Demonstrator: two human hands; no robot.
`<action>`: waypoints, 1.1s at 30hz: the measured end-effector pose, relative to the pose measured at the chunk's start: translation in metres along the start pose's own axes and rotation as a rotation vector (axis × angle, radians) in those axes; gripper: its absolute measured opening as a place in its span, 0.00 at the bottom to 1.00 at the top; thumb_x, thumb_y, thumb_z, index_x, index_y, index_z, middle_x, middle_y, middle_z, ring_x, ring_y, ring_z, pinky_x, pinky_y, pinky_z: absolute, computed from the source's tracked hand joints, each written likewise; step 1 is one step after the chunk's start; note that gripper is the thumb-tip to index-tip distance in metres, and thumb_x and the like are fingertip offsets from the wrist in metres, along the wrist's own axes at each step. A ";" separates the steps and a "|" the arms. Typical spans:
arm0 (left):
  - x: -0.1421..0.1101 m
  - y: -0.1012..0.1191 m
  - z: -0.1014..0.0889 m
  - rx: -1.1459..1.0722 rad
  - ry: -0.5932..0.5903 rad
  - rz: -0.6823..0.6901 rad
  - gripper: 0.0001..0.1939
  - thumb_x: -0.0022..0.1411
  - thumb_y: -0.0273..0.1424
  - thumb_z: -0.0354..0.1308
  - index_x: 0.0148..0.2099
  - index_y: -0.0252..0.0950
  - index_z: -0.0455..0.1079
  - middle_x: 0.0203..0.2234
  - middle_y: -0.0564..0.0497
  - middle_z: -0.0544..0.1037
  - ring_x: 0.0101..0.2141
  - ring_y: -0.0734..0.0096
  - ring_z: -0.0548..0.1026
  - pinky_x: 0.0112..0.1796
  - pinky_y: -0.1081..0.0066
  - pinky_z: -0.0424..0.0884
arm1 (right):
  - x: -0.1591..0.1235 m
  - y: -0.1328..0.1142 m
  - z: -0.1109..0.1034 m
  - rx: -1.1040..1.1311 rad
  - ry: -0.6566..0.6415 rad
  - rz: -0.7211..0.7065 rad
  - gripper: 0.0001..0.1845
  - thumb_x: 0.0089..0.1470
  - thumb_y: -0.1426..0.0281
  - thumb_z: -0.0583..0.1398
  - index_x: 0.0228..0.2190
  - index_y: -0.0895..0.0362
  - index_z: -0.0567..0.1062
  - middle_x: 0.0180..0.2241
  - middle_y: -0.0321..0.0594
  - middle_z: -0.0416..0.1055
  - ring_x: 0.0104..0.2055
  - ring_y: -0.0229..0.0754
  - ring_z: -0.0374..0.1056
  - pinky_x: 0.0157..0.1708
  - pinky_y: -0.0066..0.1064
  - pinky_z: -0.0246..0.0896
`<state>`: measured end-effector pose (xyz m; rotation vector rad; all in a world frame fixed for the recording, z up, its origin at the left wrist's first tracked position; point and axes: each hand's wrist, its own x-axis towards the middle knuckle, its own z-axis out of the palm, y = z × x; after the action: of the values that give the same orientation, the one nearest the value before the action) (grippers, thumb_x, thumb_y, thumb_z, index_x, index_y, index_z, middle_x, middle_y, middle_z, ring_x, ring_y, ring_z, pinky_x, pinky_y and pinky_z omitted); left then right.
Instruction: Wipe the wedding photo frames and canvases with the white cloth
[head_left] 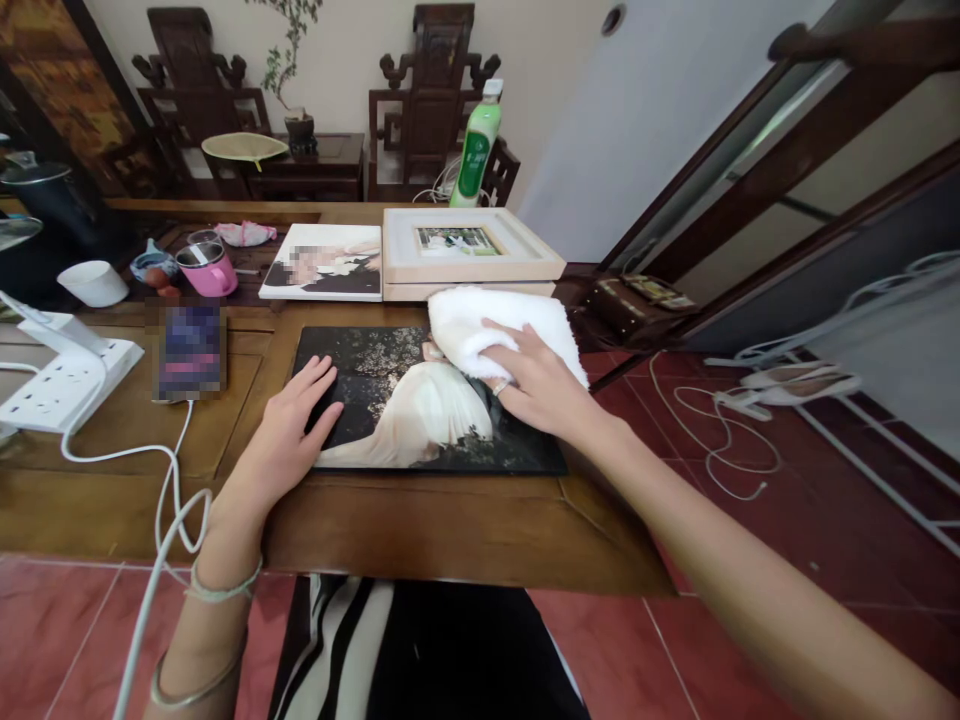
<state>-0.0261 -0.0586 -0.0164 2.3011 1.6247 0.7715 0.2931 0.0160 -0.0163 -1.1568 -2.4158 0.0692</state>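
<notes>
A dark photo panel (435,420) showing a figure in a pale dress lies flat on the wooden table. My left hand (300,425) rests on the panel's left edge, fingers stretched out. On the panel's upper right lies a white fluffy cloth (510,325), gripped by my right hand (536,385). The thumb and fingers of that hand fold part of the cloth between them. The cloth hides the panel's upper right corner. Just behind stand a white-edged photo panel (330,262) and a stack of light wooden picture frames (472,250).
A green bottle (478,150) stands behind the frames. To the left are a power strip (82,370) with white cables, a phone (190,350), a pink mug (208,270) and a white cup (94,285). The table's right edge (637,530) is close to my right arm.
</notes>
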 end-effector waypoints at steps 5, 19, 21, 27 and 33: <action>0.008 0.010 -0.002 0.003 0.014 0.011 0.27 0.70 0.39 0.46 0.63 0.27 0.64 0.64 0.37 0.64 0.66 0.57 0.58 0.65 0.53 0.55 | -0.048 -0.044 -0.025 0.031 -0.024 -0.151 0.15 0.45 0.81 0.54 0.33 0.57 0.76 0.60 0.54 0.65 0.67 0.61 0.51 0.62 0.69 0.43; 0.005 0.021 -0.002 0.003 -0.005 0.009 0.28 0.70 0.39 0.46 0.64 0.25 0.63 0.65 0.37 0.63 0.66 0.57 0.57 0.65 0.53 0.53 | -0.059 -0.047 -0.038 0.071 -0.100 -0.235 0.16 0.45 0.81 0.53 0.33 0.56 0.75 0.61 0.53 0.64 0.68 0.57 0.50 0.62 0.67 0.44; 0.003 0.015 -0.002 0.000 -0.006 0.008 0.27 0.70 0.39 0.46 0.64 0.25 0.63 0.65 0.37 0.63 0.66 0.57 0.57 0.65 0.53 0.53 | -0.033 -0.030 -0.028 0.055 -0.106 -0.180 0.16 0.48 0.79 0.53 0.38 0.57 0.76 0.61 0.56 0.64 0.67 0.58 0.53 0.62 0.65 0.46; 0.009 0.001 -0.005 -0.010 -0.006 -0.003 0.27 0.70 0.39 0.46 0.64 0.27 0.63 0.65 0.38 0.63 0.66 0.57 0.57 0.65 0.53 0.54 | 0.035 0.007 -0.006 0.021 -0.078 -0.011 0.18 0.55 0.75 0.52 0.45 0.57 0.75 0.52 0.52 0.73 0.58 0.60 0.65 0.60 0.64 0.50; 0.011 -0.002 -0.016 0.001 -0.010 -0.013 0.27 0.70 0.39 0.46 0.63 0.26 0.64 0.64 0.37 0.63 0.66 0.57 0.57 0.65 0.53 0.54 | 0.017 -0.027 -0.009 0.006 -0.057 -0.050 0.18 0.51 0.77 0.53 0.43 0.60 0.76 0.59 0.59 0.66 0.67 0.61 0.52 0.62 0.68 0.44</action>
<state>-0.0334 -0.0493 -0.0011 2.2890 1.6344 0.7553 0.2684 0.0098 0.0044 -1.1056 -2.4917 0.0948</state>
